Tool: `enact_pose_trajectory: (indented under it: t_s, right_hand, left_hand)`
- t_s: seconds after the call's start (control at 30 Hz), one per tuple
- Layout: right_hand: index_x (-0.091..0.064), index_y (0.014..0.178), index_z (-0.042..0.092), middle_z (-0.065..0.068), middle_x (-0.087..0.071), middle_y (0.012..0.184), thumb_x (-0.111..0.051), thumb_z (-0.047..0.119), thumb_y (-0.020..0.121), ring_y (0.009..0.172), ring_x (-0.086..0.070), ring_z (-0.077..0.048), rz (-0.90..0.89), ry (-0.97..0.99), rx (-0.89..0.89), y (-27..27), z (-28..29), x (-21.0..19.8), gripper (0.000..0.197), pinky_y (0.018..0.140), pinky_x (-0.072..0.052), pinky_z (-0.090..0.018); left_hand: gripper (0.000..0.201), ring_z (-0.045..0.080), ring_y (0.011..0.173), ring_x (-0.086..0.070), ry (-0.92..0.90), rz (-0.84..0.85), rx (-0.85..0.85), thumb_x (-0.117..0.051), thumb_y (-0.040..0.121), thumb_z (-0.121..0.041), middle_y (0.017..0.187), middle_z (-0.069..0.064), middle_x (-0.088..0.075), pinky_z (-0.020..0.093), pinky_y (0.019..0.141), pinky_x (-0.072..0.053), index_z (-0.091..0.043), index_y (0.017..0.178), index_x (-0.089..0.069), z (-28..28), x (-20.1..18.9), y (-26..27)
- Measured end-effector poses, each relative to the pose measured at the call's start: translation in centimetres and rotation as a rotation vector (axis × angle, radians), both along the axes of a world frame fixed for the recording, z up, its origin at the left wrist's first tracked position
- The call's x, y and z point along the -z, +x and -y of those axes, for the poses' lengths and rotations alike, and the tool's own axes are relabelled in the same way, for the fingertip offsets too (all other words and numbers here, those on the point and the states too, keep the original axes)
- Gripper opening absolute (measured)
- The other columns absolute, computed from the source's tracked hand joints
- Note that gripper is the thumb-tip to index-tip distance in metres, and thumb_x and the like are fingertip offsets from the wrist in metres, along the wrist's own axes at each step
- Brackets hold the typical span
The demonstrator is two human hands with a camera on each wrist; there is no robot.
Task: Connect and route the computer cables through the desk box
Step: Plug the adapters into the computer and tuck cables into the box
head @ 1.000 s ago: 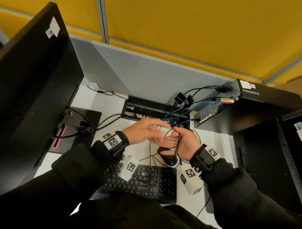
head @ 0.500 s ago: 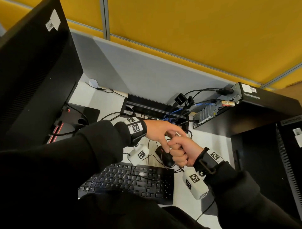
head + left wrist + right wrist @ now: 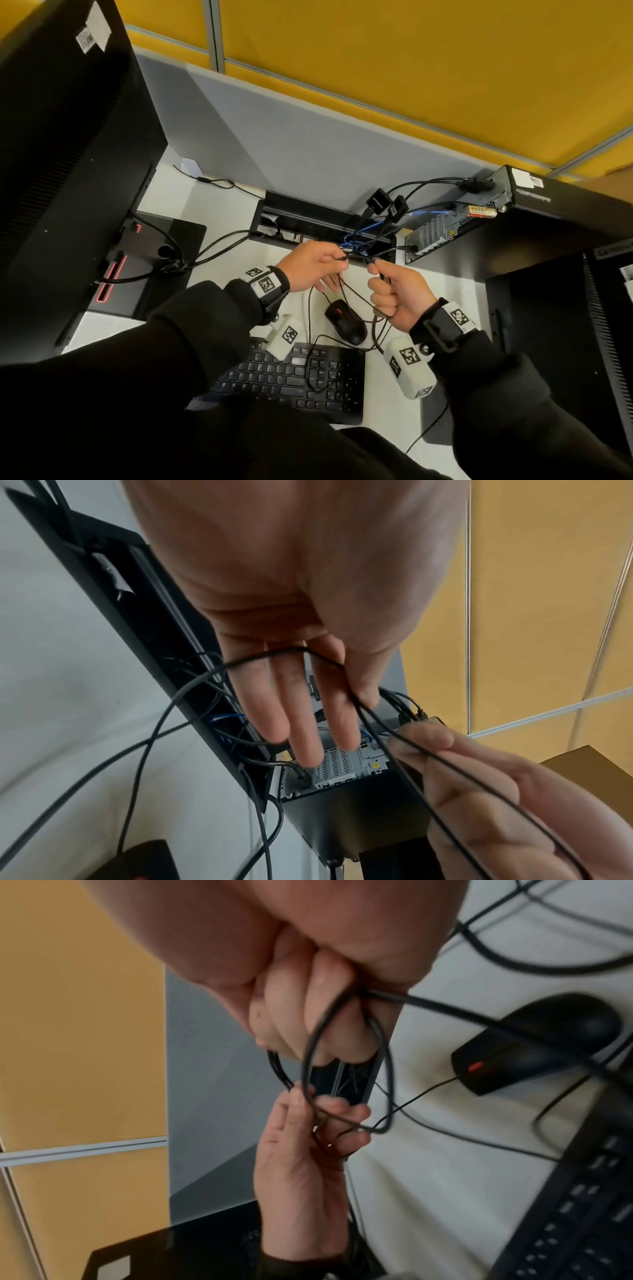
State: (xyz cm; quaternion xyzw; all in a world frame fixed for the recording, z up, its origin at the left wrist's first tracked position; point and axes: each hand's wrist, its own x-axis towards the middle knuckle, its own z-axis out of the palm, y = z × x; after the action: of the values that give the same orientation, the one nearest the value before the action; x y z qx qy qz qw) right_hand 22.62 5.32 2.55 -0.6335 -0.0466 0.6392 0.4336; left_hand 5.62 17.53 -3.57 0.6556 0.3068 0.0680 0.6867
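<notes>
We hold the thin black cable point(image 3: 356, 301) above the tabletop point(image 3: 219, 212), just near of the desk box point(image 3: 308, 219), left hand point(image 3: 308, 265) pinching it and right hand point(image 3: 397, 294) fisted round its loops; light and limp, it should handle best gripped close to the plug.

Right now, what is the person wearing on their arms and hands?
Both arms have black sleeves. The left hand and right hand are bare, with no gloves. Each wrist has a black strap with square black-and-white code tags, and a small white camera block with the same tags hangs below.
</notes>
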Motion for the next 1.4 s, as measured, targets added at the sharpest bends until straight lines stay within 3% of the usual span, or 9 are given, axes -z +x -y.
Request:
enact_pose_trajectory:
  t_s: [0.13,0.23,0.33,0.47,0.6,0.8,0.93,1.13,1.4]
  right_hand:
    - [-0.045,0.075,0.024,0.008,-0.02,0.058,-0.04,0.036,0.105,0.041,-0.013,-0.007,-0.003,-0.017,0.055,0.3,-0.8,-0.4,0.033,0.037,-0.012,-0.017]
    - [-0.043,0.074,0.024,0.007,-0.021,0.057,-0.038,0.033,0.105,0.041,-0.013,-0.008,0.035,-0.033,0.08,0.9,-1.0,-0.6,0.033,0.038,-0.011,-0.017]
    - [-0.043,0.075,0.024,0.007,-0.021,0.057,-0.038,0.031,0.105,0.041,-0.013,-0.007,0.053,-0.022,0.104,1.0,-1.3,-0.6,0.031,0.039,-0.01,-0.017]
    - [-0.043,0.076,0.023,0.007,-0.02,0.058,-0.038,0.028,0.105,0.04,-0.014,-0.007,0.042,0.013,0.131,0.5,-2.2,-0.8,0.029,0.037,-0.011,-0.018]
    - [-0.043,0.077,0.021,0.006,-0.022,0.058,-0.038,0.028,0.106,0.041,-0.015,-0.007,0.071,0.009,0.162,0.7,-2.2,-1.3,0.03,0.036,-0.013,-0.018]
    - [-0.041,0.078,0.021,0.004,-0.026,0.054,-0.043,0.018,0.1,0.044,-0.015,-0.01,0.265,-0.05,0.142,2.6,-1.4,-1.5,0.023,0.045,-0.009,-0.022]
    - [-0.037,0.076,0.022,0.004,-0.026,0.053,-0.041,0.014,0.097,0.041,-0.015,-0.01,0.428,-0.06,0.021,3.2,-1.2,-1.2,0.023,0.038,-0.014,-0.016]
    - [-0.037,0.071,0.022,0.002,-0.029,0.052,-0.045,0.013,0.095,0.038,-0.019,-0.011,0.488,-0.021,-0.191,1.6,-1.7,-0.9,0.027,0.04,-0.016,-0.017]
    - [-0.066,0.096,0.012,0.002,-0.027,0.056,-0.037,0.054,0.104,0.048,-0.017,-0.011,0.292,0.126,-0.161,-2.0,-2.1,0.1,0.051,0.054,-0.008,-0.03]
  left_hand:
    - [0.034,0.008,0.109,-0.067,0.223,0.02,-0.2,-0.077,0.087,-0.043,0.113,-0.009,-0.072,0.042,0.102,-0.053,-0.033,0.116,-0.062,0.5,1.1,-1.3]
    - [0.049,0.003,0.107,-0.055,0.555,-0.032,-0.432,-0.08,0.081,-0.048,0.122,-0.012,-0.052,0.022,0.091,-0.047,-0.032,0.118,-0.052,2.2,-0.5,-3.2]
    - [0.045,0.004,0.102,-0.058,0.445,-0.053,-0.07,-0.076,0.083,-0.057,0.115,-0.013,-0.058,0.031,0.088,-0.051,-0.032,0.115,-0.056,4.3,-1.9,-3.3]
    - [0.08,0.015,0.136,-0.046,0.229,-0.223,0.52,-0.073,0.081,-0.063,0.152,-0.007,-0.046,0.043,0.115,-0.039,-0.038,0.149,-0.041,7.8,-0.8,-0.8]
    - [0.022,0.011,0.117,-0.05,0.283,-0.096,0.544,-0.072,0.088,-0.048,0.134,-0.011,-0.051,0.042,0.109,-0.042,-0.032,0.102,-0.065,9.2,-0.6,0.4]
    - [0.034,0.014,0.051,-0.053,-0.112,0.003,0.447,-0.047,0.108,-0.038,0.058,-0.005,-0.052,0.039,0.07,-0.055,-0.018,0.083,-0.058,4.5,-4.2,-2.6]
    - [0.031,0.01,0.047,-0.024,-0.13,-0.029,0.253,-0.049,0.106,-0.036,0.057,-0.009,-0.035,0.019,0.042,-0.025,-0.018,0.084,-0.062,-1.4,-5.5,-6.1]
    - [0.022,0.011,0.044,-0.02,-0.158,-0.278,-0.041,-0.049,0.105,-0.024,0.056,-0.003,-0.03,0.021,0.042,-0.017,-0.014,0.088,-0.058,-6.0,-5.1,-6.0]
    - [0.022,0.008,0.037,-0.025,-0.56,-0.059,-0.286,-0.042,0.108,-0.022,0.057,-0.002,-0.035,0.017,0.036,-0.02,-0.017,0.087,-0.047,-0.4,-6.1,1.9]
